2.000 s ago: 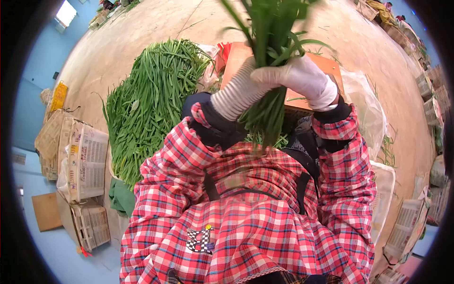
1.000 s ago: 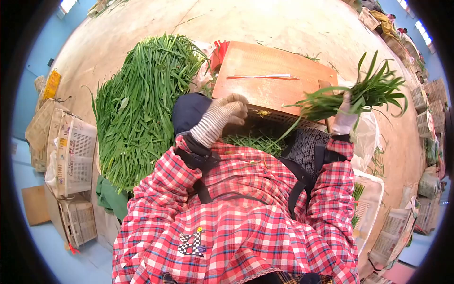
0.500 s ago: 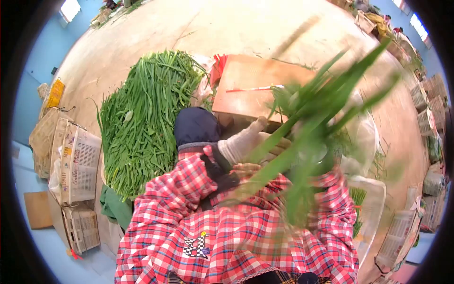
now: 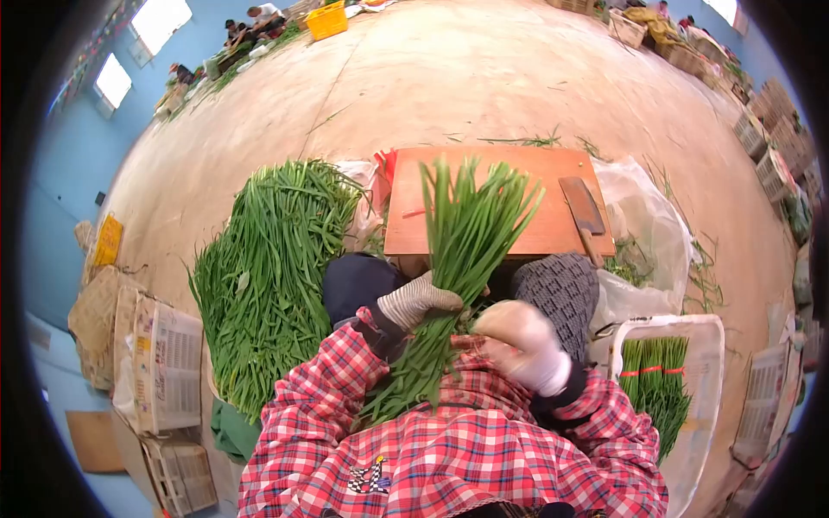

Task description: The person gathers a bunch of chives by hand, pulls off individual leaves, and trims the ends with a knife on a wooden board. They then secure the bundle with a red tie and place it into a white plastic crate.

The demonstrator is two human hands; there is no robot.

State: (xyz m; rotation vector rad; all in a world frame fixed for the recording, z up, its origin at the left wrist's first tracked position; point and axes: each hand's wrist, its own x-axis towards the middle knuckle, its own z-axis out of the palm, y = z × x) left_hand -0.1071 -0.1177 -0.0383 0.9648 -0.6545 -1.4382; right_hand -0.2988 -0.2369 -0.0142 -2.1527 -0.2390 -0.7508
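My left hand (image 4: 420, 302), in a ribbed pale glove, is wrapped around a bunch of garlic chives (image 4: 471, 229) over my lap. The pale cut ends fan upward over the board; the leaf tips hang down across my shirt. Just right of the bunch is my gloved right hand (image 4: 525, 345), smeared by motion, its fingertips close to the leaves. Beyond my knees stands a brown wooden board (image 4: 518, 194). A cleaver (image 4: 582, 207) lies on its right side, handle toward me. A thin red strip (image 4: 416, 212) shows beside the bunch.
A large heap of chives (image 4: 276, 276) lies at my left. At right, a white crate (image 4: 715, 380) holds chive bundles (image 4: 654, 371) with red bands. A clear plastic bag (image 4: 643, 216) with leaf scraps rests beside the board. Stacked crates (image 4: 168, 367) stand far left; people sit far back.
The bunch, swinging blurred at the right, is now upright in my left hand, which has closed around it. My right hand has come into clear sight beside it. The view has shifted, uncovering the cleaver.
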